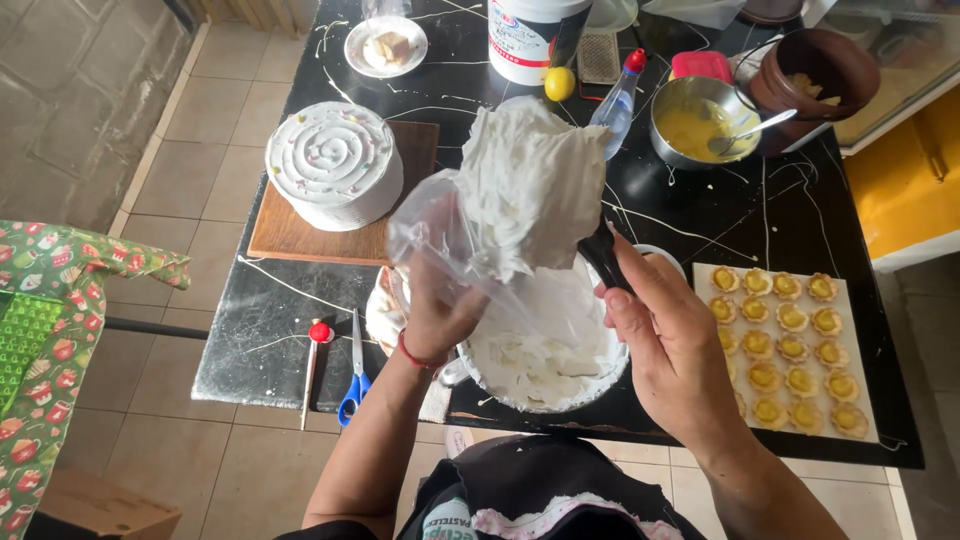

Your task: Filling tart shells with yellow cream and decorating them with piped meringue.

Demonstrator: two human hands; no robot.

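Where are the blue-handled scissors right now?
Head view, lower left: the scissors lie on the black table, between the red-tipped stick and the left hand.

The table point(300, 330) was black, streaked with thin white lines. The cake point(334, 165) was white with a spiral on top — its board point(300, 235) brown. The scissors point(354, 372) had blue handles. The tartlets point(786, 345) were golden yellow on a pale tray point(858, 300) — the cloth point(50, 330) green with red motifs.
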